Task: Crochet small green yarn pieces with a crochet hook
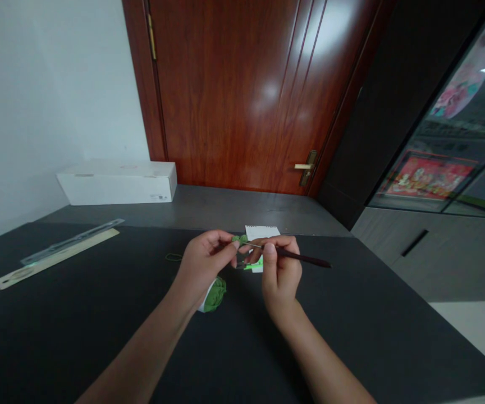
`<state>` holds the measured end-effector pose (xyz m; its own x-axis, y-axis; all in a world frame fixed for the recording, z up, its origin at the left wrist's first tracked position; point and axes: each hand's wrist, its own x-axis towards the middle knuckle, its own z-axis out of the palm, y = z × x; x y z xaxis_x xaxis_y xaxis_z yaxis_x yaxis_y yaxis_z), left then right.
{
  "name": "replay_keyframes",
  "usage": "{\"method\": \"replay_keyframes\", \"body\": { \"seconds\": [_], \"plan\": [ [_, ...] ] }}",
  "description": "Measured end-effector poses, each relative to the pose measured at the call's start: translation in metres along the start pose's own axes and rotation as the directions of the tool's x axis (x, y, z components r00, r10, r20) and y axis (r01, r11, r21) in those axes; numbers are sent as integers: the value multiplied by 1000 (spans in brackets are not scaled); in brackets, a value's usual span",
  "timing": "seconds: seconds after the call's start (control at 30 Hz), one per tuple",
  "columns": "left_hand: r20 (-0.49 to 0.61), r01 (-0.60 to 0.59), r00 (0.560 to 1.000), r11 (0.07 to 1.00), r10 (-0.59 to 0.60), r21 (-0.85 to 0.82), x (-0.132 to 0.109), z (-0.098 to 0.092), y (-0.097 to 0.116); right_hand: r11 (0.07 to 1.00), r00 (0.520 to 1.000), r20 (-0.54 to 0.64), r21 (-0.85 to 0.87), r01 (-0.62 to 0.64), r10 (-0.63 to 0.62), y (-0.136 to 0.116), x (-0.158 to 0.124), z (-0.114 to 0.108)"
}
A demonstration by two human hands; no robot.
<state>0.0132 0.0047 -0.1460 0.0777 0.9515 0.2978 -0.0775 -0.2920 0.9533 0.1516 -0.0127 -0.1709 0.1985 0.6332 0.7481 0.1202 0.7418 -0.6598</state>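
Between the fingertips of my left hand (206, 255) is a small green crochet piece (239, 239), partly hidden by the fingers. My right hand (280, 269) is closed round a crochet hook (303, 257) with a dark handle; its thin metal shaft points left and meets the green piece. Below my left wrist lies a ball of green yarn (215, 294) with a white band, partly covered by the wrist. A loop of yarn (174, 257) rests on the table left of my left hand. Behind my fingers are a white notepad (263, 231) and a bright green thing (254, 265), mostly hidden.
The dark table (120, 336) spreads under both arms. On its left lie a pale wooden ruler (59, 258) and a clear plastic strip (72, 241). A long white box (118, 188) stands at the back left, before a wooden door (234, 101). A cabinet (436, 247) is at the right.
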Motion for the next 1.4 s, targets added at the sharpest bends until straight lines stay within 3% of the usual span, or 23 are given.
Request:
{"method": "replay_keyframes", "body": {
  "seconds": [0.33, 0.6, 0.9, 1.1, 1.4],
  "plan": [
    [121, 174, 982, 945, -145, -278, -1, 0, 6, 984, 998, -1, 165, -67, 68, 1, 2, 4],
    [150, 179, 979, 930, -136, -321, 0, -3, 3, 979, 997, -18, 190, -76, 81, 1, 2, 5],
    [180, 211, 971, 910, -154, -358, 1, -2, 2, 975, 1000, -11, 222, -8, 11, 3, 3, 6],
    [180, 200, 973, 910, -142, -364, 1, -2, 1, 986, 1000, 7, 167, 17, -18, 4, 3, 5],
    [165, 190, 976, 916, -139, -354, 0, -2, 0, 993, 994, 44, -50, 104, -102, 4, 4, -1]
  ]
}}
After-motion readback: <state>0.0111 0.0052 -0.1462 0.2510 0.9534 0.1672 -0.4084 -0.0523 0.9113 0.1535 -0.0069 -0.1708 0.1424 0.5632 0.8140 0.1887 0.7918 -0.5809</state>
